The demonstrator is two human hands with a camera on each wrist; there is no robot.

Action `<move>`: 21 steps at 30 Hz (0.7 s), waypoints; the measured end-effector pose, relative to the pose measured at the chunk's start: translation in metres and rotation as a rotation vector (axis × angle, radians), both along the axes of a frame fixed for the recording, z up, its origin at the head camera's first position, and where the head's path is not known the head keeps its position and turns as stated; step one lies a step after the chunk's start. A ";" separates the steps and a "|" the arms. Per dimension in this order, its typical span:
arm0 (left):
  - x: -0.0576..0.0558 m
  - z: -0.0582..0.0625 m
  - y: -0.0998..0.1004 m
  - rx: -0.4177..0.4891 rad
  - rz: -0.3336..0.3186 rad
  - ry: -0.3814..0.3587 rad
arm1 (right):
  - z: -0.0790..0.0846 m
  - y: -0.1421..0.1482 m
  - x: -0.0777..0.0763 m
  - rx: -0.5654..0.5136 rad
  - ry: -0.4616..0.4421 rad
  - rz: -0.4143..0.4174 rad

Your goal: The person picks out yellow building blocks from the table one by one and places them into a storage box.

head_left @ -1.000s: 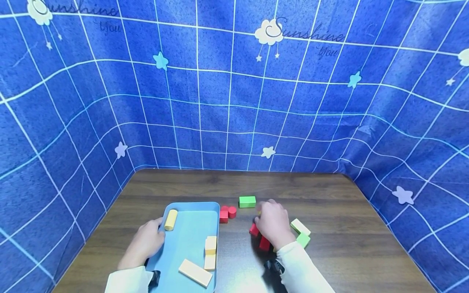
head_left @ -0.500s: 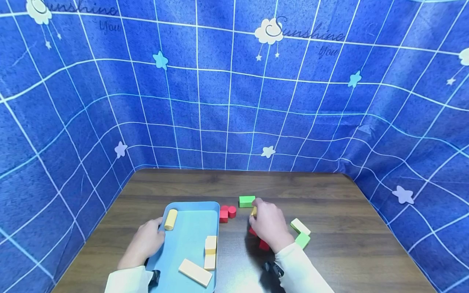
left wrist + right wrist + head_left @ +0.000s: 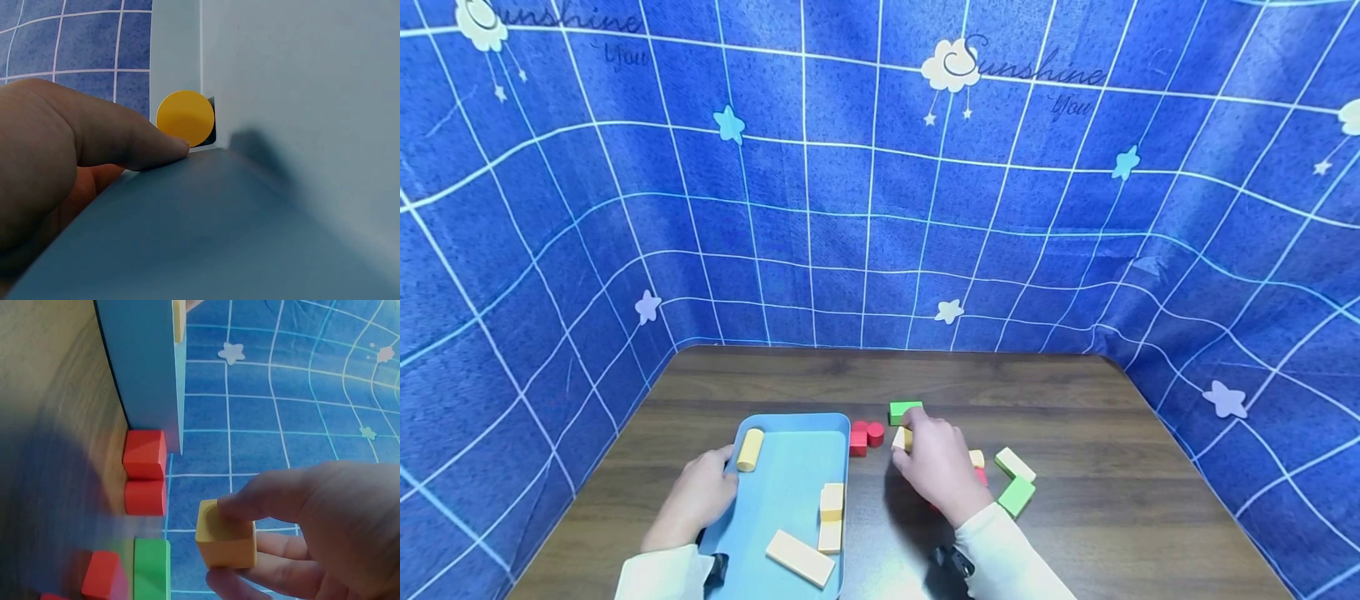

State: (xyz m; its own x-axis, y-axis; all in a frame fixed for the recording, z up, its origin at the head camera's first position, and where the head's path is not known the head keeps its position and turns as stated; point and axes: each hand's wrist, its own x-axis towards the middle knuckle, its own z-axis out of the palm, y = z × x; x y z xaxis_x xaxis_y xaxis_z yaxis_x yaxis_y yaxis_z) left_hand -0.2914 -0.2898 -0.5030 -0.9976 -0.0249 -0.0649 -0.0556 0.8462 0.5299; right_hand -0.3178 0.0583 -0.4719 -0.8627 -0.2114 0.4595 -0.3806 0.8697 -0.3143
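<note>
My left hand (image 3: 696, 496) grips the left wall of a blue tray (image 3: 778, 492), thumb over the inner side in the left wrist view. A yellow cylinder (image 3: 185, 117) lies in the tray corner just beyond that thumb. Inside the tray are also a stacked-looking pair of yellow blocks (image 3: 831, 502) and a long pale block (image 3: 801, 558). My right hand (image 3: 943, 467) pinches a yellow block (image 3: 226, 537) between thumb and fingers, right of the tray. In the right wrist view this block shows above the tabletop.
Beside the tray's right wall sit a red block (image 3: 857, 443) and a red cylinder (image 3: 875, 433). A green block (image 3: 906, 411) lies behind the right hand. To its right are a yellow piece (image 3: 976, 458), a pale block (image 3: 1015, 464) and another green block (image 3: 1017, 497).
My right hand has taken the yellow block from among the red pieces and moved left with it. The yellow piece at its right has come into view. The left hand stays on the tray.
</note>
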 end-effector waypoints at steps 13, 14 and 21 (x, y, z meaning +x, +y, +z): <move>-0.001 -0.002 0.000 0.008 0.015 -0.027 | 0.005 -0.009 0.009 0.010 0.005 0.087; -0.001 -0.002 0.000 0.010 0.017 -0.032 | 0.005 -0.009 0.010 0.020 0.005 0.090; -0.001 -0.003 0.000 0.007 0.020 -0.028 | 0.003 -0.018 0.015 0.052 0.009 0.143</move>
